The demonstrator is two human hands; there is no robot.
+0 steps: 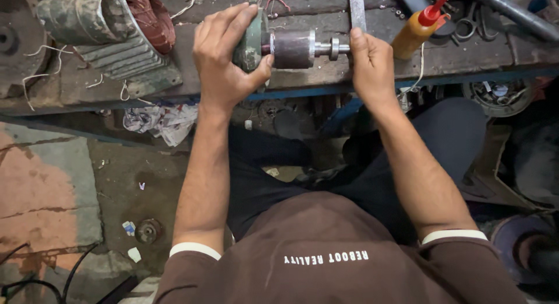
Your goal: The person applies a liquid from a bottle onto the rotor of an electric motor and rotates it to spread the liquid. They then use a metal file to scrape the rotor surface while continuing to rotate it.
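Gripping the green end cover (249, 41) of a motor rotor (291, 48), my left hand (224, 54) wraps fingers over the top with the thumb pressed underneath, holding the part level above the edge of the wooden workbench (326, 77). I see my right hand (371, 62) closed around the far end of the steel shaft (333, 48), thumb lying along it. Just beside that hand stands a yellow squeeze bottle (414, 32) with a red nozzle, and a flat metal bar (357, 8) lies behind. Off to the left sits a ribbed grey motor housing (99, 39) among loose wire ends
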